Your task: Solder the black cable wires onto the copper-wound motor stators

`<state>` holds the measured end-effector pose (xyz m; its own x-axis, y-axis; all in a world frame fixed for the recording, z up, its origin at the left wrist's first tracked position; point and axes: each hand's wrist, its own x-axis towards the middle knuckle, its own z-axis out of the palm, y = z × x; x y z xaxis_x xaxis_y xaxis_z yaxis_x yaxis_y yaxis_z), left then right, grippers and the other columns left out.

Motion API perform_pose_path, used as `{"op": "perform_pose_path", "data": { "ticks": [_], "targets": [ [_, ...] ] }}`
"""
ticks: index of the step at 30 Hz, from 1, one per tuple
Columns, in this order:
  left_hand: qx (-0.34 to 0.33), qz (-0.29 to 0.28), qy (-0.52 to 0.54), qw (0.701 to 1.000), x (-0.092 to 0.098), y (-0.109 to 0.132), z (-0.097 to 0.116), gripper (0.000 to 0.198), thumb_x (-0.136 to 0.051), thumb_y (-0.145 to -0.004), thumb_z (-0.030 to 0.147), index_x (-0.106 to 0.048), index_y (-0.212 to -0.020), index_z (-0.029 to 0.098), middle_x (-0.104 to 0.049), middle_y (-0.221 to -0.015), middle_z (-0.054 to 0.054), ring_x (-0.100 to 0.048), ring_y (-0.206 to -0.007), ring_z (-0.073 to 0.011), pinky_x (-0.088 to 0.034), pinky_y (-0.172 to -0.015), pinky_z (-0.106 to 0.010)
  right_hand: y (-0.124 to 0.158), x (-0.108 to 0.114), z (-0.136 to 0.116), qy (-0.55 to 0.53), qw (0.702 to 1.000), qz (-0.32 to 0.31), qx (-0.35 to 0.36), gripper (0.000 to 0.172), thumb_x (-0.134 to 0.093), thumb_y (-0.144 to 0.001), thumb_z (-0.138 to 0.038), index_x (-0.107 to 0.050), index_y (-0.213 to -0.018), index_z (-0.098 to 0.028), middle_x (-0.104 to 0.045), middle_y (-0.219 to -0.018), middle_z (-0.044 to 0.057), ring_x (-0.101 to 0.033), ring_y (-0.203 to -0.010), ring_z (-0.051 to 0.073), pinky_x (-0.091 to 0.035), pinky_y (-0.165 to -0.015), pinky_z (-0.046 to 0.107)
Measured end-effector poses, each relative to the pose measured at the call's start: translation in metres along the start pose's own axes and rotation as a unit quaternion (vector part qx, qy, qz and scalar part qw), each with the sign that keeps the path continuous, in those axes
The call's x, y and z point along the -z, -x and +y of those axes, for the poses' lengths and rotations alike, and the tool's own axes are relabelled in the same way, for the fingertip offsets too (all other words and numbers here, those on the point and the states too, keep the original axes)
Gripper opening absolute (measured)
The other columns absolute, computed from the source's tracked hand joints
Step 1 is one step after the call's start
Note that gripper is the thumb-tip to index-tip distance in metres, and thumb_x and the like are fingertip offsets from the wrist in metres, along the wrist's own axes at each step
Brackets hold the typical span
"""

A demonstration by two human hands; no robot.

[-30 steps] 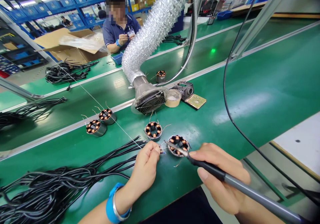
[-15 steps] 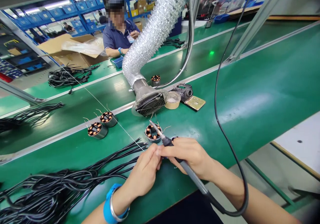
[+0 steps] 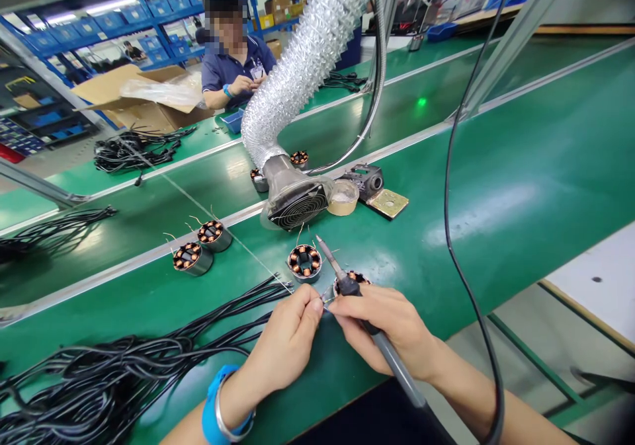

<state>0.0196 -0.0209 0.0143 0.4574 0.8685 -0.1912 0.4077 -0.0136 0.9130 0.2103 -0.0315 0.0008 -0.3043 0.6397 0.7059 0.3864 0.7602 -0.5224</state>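
Note:
My right hand [image 3: 387,326] is closed round a soldering iron [image 3: 350,285], its tip pointing up and left above the bench. Thumb and fingers of my left hand [image 3: 290,339] are pinched on a thin wire end [image 3: 326,297], close to my right fingertips. A copper-wound stator [image 3: 304,264] stands just beyond my hands. Another stator [image 3: 358,277] is partly hidden behind the iron and my right hand. Thin white solder wire [image 3: 258,260] runs down from the upper left towards my left hand.
Black cables [image 3: 99,379] lie at the lower left. Two stators [image 3: 192,258] stand by the metal rail. A fume duct [image 3: 297,200], a round tub [image 3: 342,198] and an iron stand [image 3: 370,182] are beyond. A person [image 3: 233,68] works across the bench.
My right hand and the iron have moved right, away from my left hand, uncovering the near stators. On the belt beyond, stators have shifted left, one more now showing beside the duct.

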Motion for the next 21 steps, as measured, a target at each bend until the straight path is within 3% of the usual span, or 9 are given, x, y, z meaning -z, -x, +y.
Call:
{"op": "perform_pose_path", "data": {
  "ticks": [3, 6, 9, 12, 16, 21],
  "targets": [
    [0.054, -0.028, 0.116, 0.991, -0.004, -0.002, -0.005, 0.039, -0.041, -0.097, 0.051, -0.044, -0.074, 0.02, -0.04, -0.066, 0.005, -0.031, -0.055, -0.0098, -0.027, -0.05, -0.023, 0.002, -0.005, -0.002, 0.041, 0.999, 0.006, 0.006, 0.026, -0.055, -0.086, -0.004, -0.062, -0.106, -0.019, -0.064, -0.071, 0.002, -0.058, -0.059, 0.013, -0.049, -0.054, 0.024],
    [0.13, -0.069, 0.263, 0.954, -0.008, -0.005, -0.008, 0.044, -0.053, -0.088, 0.059, -0.04, -0.071, 0.021, -0.035, -0.057, 0.009, -0.019, -0.042, -0.005, -0.014, -0.039, -0.02, 0.005, -0.013, -0.002, 0.057, 0.998, 0.032, 0.012, 0.03, -0.055, -0.085, -0.002, -0.062, -0.109, -0.02, -0.067, -0.076, 0.003, -0.062, -0.063, 0.014, -0.051, -0.058, 0.025],
    [0.148, -0.066, 0.345, 0.925, -0.013, -0.006, -0.009, 0.048, -0.066, -0.078, 0.061, -0.038, -0.072, 0.022, -0.03, -0.052, 0.013, -0.011, -0.037, -0.0026, -0.007, -0.035, -0.018, 0.009, -0.015, -0.001, 0.048, 0.996, 0.072, -0.009, 0.031, -0.057, -0.084, -0.001, -0.061, -0.109, -0.02, -0.069, -0.079, 0.003, -0.064, -0.065, 0.015, -0.054, -0.061, 0.026],
    [0.135, -0.047, 0.346, 0.927, -0.016, -0.007, -0.008, 0.05, -0.067, -0.076, 0.063, -0.04, -0.071, 0.021, -0.025, -0.049, 0.014, -0.01, -0.037, -0.0022, -0.008, -0.034, -0.016, 0.016, -0.005, 0.001, 0.011, 0.997, 0.059, -0.045, 0.033, -0.063, -0.082, -0.006, -0.06, -0.112, -0.02, -0.071, -0.086, 0.005, -0.064, -0.068, 0.016, -0.056, -0.063, 0.029],
    [0.13, -0.029, 0.329, 0.935, -0.019, -0.006, -0.008, 0.05, -0.066, -0.076, 0.065, -0.043, -0.071, 0.021, -0.023, -0.046, 0.014, -0.012, -0.037, -0.0027, -0.009, -0.035, -0.016, 0.026, 0.01, 0.005, -0.052, 0.997, 0.004, -0.062, 0.035, -0.066, -0.079, -0.01, -0.059, -0.112, -0.02, -0.071, -0.093, 0.007, -0.067, -0.087, 0.022, -0.057, -0.077, 0.037],
    [0.124, 0.005, 0.301, 0.945, -0.025, -0.006, -0.011, 0.049, -0.061, -0.079, 0.066, -0.042, -0.071, 0.021, -0.022, -0.046, 0.014, -0.011, -0.038, -0.0039, -0.01, -0.037, -0.019, 0.026, -0.007, 0.012, -0.027, 0.997, 0.06, -0.049, 0.032, -0.059, -0.082, 0.0, -0.059, -0.106, -0.021, -0.069, -0.084, 0.005, -0.065, -0.079, 0.019, -0.056, -0.071, 0.034]
  ]
}}
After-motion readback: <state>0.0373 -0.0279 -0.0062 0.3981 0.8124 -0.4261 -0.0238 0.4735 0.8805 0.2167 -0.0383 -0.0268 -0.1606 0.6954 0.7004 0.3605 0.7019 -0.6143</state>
